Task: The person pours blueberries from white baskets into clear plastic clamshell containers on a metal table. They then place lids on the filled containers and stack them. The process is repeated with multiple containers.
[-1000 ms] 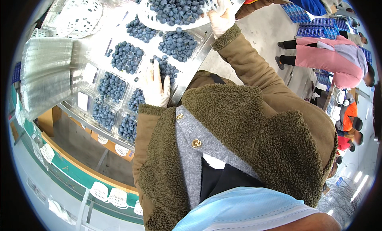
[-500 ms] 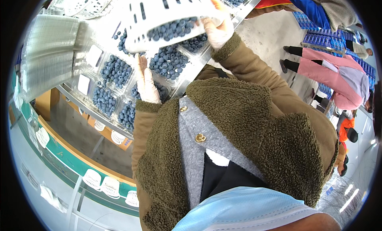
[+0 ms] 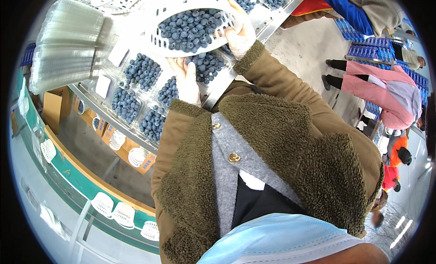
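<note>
A white perforated basket holds loose blueberries and is tilted toward me above the table. My right hand, in a pale thin glove, grips its right rim, the fingers curled over the edge. Gloved too, my left hand supports the basket's near edge from below, its fingertips partly hidden there. Beneath and around the hands stand clear plastic punnets full of blueberries, among them a punnet left of my left hand and a punnet to its right, partly under the basket.
Tall nested stacks of empty clear punnets stand at the left. Another white basket lies at the far left. The metal table edge runs along the near side. Beyond it, white baskets sit on a green surface. Other people stand at the right.
The basket has tipped back toward level, showing more blueberries inside. My left hand has moved right, to the basket's near edge. My right hand has come slightly left with the rim.
</note>
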The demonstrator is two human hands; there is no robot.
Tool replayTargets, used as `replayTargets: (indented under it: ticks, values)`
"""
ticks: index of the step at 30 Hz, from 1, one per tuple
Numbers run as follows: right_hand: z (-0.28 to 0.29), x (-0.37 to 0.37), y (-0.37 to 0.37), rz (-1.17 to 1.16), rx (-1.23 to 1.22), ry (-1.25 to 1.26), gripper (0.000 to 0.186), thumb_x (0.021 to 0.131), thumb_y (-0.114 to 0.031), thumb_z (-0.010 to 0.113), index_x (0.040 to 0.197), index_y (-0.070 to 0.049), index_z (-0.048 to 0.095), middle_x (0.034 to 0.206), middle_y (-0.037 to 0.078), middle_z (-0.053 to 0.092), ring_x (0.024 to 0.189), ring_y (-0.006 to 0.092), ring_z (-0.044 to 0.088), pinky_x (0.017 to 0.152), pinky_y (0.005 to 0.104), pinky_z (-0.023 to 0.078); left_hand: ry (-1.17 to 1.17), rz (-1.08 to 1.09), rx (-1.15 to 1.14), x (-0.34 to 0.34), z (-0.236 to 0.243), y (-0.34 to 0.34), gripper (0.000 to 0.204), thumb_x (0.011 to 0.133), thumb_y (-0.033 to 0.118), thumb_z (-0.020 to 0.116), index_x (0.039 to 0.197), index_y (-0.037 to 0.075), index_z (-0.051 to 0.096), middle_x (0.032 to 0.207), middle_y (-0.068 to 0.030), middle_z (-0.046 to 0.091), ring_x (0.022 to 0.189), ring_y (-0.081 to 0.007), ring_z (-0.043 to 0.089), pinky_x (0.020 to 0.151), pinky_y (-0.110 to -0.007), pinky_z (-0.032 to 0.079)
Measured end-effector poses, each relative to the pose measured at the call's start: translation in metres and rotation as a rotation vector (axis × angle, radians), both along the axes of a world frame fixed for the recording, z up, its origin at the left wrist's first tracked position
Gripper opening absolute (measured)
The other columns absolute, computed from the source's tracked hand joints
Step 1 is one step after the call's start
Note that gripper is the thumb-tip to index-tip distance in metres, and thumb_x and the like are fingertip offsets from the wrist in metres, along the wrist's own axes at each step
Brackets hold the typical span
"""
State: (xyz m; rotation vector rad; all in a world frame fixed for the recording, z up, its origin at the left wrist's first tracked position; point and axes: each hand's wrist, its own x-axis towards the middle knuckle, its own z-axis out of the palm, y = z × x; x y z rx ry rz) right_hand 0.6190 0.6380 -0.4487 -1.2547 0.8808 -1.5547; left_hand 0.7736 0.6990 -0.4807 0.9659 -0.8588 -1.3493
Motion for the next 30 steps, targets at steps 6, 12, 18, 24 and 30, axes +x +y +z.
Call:
replayTargets:
  ticks: [6, 12, 18, 24, 30]
  values:
    - [0.006, -0.009, -0.016, -0.173, -0.061, -0.098, 0.056, 0.071, 0.008, 0.048, 0.125, 0.002, 0.038, 0.119, 0.011, 0.05, 0.1, 0.0183, 0.053, 0.083, 0.0285, 0.046, -0.087, -0.075, 0.063, 0.005, 0.0, -0.008, 0.071, 0.086, 0.0, 0.041, 0.141, 0.01, -0.003, 0.143, -0.0194, 0.014, 0.133, -0.0284, 0.016, 0.107, -0.036, 0.012]
    - [0.034, -0.06, -0.045, -0.318, -0.032, -0.038, 0.055, 0.068, 0.013, 0.044, 0.121, -0.001, 0.04, 0.112, 0.011, 0.052, 0.097, 0.0214, 0.055, 0.078, 0.0301, 0.049, -0.267, -0.163, 0.019, 0.009, -0.001, -0.005, 0.074, 0.087, 0.01, 0.046, 0.14, 0.007, -0.006, 0.143, -0.0228, 0.011, 0.133, -0.0291, 0.013, 0.107, -0.038, 0.008]
    - [0.046, -0.125, -0.099, -0.38, -0.209, 0.089, 0.053, 0.076, 0.008, 0.043, 0.128, -0.001, 0.036, 0.123, 0.011, 0.047, 0.113, 0.0211, 0.045, 0.095, 0.0309, 0.036, -0.51, -0.094, 0.142, 0.039, 0.025, -0.038, 0.065, 0.088, 0.022, 0.046, 0.139, 0.004, 0.01, 0.142, -0.0199, 0.016, 0.131, -0.0302, 0.019, 0.107, -0.039, 0.015]
    - [0.029, -0.091, -0.115, -0.37, -0.105, 0.144, 0.039, 0.087, -0.001, 0.038, 0.126, -0.003, 0.038, 0.111, 0.01, 0.052, 0.094, 0.0149, 0.051, 0.078, 0.0237, 0.044, -1.116, 0.063, -0.083, 0.096, -0.014, -0.131, 0.053, 0.088, 0.025, 0.048, 0.132, -0.001, 0.032, 0.134, -0.0216, 0.033, 0.127, -0.033, 0.027, 0.105, -0.037, 0.02]
    - [0.015, -0.003, -0.116, 0.14, -0.074, -0.063, 0.063, 0.078, 0.01, 0.038, 0.137, -0.008, 0.024, 0.118, 0.003, 0.046, 0.076, 0.0059, 0.044, 0.065, 0.0191, 0.042, -1.303, -0.002, -0.255, 0.084, -0.035, -0.112, 0.04, 0.085, 0.01, 0.051, 0.125, 0.007, 0.045, 0.126, -0.0214, 0.043, 0.117, -0.0342, 0.041, 0.099, -0.037, 0.033]
